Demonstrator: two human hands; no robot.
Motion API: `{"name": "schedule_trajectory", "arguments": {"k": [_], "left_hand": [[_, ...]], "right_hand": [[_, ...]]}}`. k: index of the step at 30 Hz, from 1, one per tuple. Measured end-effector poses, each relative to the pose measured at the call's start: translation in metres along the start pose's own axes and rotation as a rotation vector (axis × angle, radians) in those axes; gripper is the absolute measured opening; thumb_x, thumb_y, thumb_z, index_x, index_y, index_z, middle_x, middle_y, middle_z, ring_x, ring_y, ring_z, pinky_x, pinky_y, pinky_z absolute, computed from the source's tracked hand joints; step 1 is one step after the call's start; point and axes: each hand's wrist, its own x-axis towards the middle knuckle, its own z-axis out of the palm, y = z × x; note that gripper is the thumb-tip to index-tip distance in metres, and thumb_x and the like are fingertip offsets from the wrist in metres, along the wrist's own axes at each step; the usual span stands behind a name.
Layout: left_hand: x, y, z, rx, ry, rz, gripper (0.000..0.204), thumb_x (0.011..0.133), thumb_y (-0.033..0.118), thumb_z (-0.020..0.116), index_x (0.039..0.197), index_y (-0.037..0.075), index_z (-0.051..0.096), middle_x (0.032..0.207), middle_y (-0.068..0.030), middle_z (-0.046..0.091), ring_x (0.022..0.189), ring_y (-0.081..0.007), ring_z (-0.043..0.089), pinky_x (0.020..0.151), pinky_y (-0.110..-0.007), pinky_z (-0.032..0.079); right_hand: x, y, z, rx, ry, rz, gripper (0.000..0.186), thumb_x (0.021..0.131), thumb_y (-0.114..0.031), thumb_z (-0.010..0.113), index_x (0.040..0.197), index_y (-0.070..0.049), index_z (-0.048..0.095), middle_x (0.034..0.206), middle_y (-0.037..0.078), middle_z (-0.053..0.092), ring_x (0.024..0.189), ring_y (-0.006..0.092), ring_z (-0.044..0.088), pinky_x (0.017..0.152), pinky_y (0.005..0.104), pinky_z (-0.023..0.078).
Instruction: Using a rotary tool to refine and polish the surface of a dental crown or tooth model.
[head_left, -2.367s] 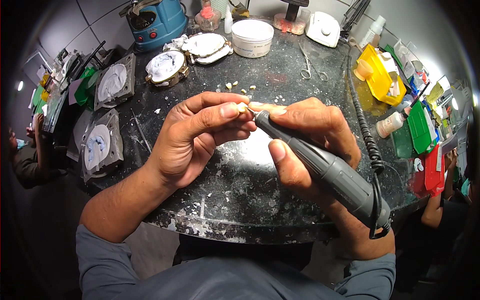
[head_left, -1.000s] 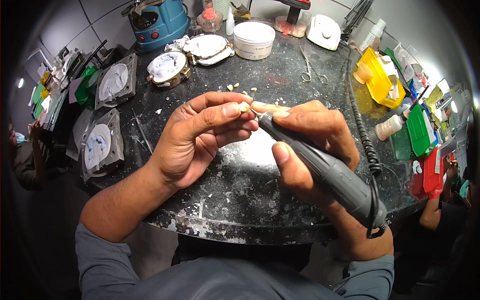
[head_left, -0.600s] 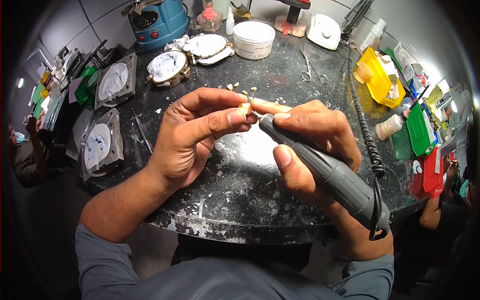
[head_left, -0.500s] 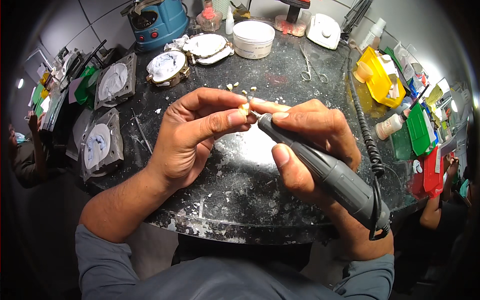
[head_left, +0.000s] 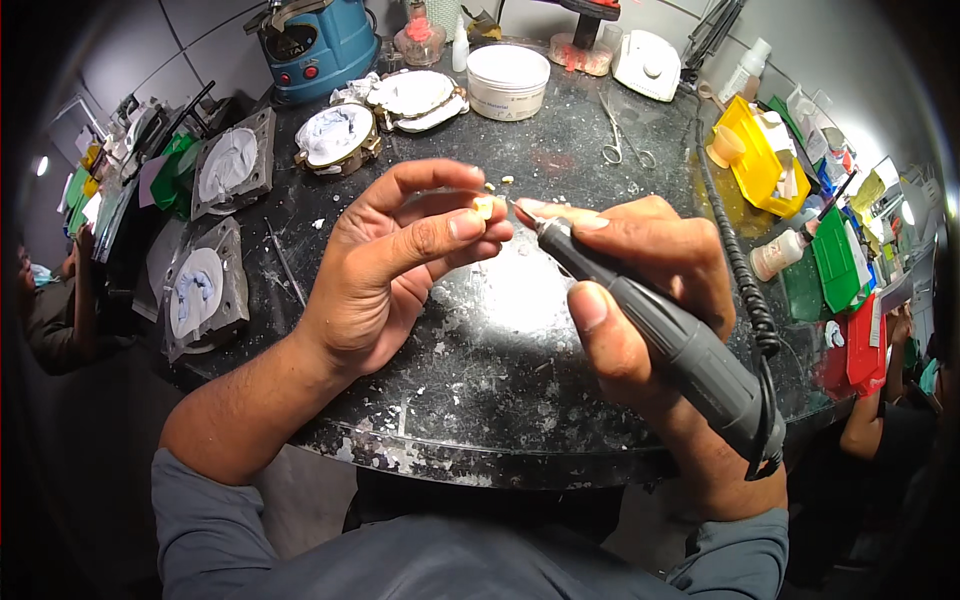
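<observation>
Piece (head_left: 483, 207): small and yellowish; head view shows it raised above the bench (head_left: 470, 390), probably so the light falls well on it.
Left hand (head_left: 375, 260): thumb and a finger behind it pinch the piece; the index finger is lifted, perhaps to leave the surface free.
Right hand (head_left: 665, 265): fingers are wrapped on the drill (head_left: 700, 355) near its front, like on a pen, seemingly for fine control.
Bit (head_left: 521, 213): directed toward the piece, near it, apparently not touching.
Cord (head_left: 745, 285): passes outside the right hand, which likely avoids tangling.
Crumbs (head_left: 507, 180): lie just beyond the fingertips, maybe for easy reach.
</observation>
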Motion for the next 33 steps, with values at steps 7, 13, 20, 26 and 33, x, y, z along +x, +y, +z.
{"name": "schedule_trajectory", "arguments": {"k": [7,13,20,26,33], "left_hand": [[-0.002,0.003,0.0,0.048,-0.012,-0.028,0.023,0.083,0.002,0.063,0.106,0.005,0.059,0.099,-0.009,0.065,0.096,-0.0157,0.062,0.088,-0.029,0.049],[-0.002,-0.006,-0.003,0.065,-0.033,0.091,0.02,0.082,-0.001,0.065,0.101,0.0,0.062,0.094,-0.0137,0.067,0.091,-0.0202,0.066,0.085,-0.031,0.052],[-0.001,-0.002,0.002,0.138,-0.003,0.045,0.014,0.082,-0.001,0.063,0.096,0.002,0.061,0.099,-0.0132,0.066,0.096,-0.0204,0.064,0.088,-0.037,0.052],[0.0,-0.004,-0.003,0.146,-0.059,0.166,0.017,0.083,-0.004,0.063,0.1,-0.002,0.061,0.093,-0.0151,0.067,0.092,-0.0211,0.066,0.085,-0.031,0.053],[-0.004,0.0,-0.002,0.215,-0.032,0.115,0.023,0.082,-0.001,0.063,0.105,-0.001,0.062,0.097,-0.0137,0.067,0.091,-0.0206,0.066,0.087,-0.033,0.052]], "right_hand": [[-0.003,-0.003,0.002,-0.032,-0.056,0.032,0.033,0.068,0.001,0.069,0.098,0.006,0.057,0.084,0.016,0.063,0.071,0.0195,0.061,0.065,0.0286,0.05],[-0.001,-0.007,0.002,-0.023,-0.071,0.04,0.033,0.069,0.001,0.069,0.1,0.006,0.058,0.085,0.015,0.063,0.073,0.0186,0.062,0.065,0.0277,0.05],[-0.001,-0.007,-0.001,-0.04,-0.065,0.089,0.03,0.073,0.001,0.068,0.101,0.007,0.058,0.089,0.013,0.063,0.074,0.0137,0.061,0.064,0.0234,0.049],[-0.001,-0.009,0.0,-0.052,-0.053,0.095,0.033,0.07,0.001,0.069,0.1,0.007,0.058,0.088,0.015,0.064,0.073,0.0174,0.063,0.064,0.0266,0.051],[0.001,-0.007,-0.002,-0.051,-0.102,-0.024,0.035,0.066,0.001,0.069,0.099,0.007,0.058,0.084,0.017,0.064,0.071,0.0208,0.063,0.064,0.0289,0.051]]}}
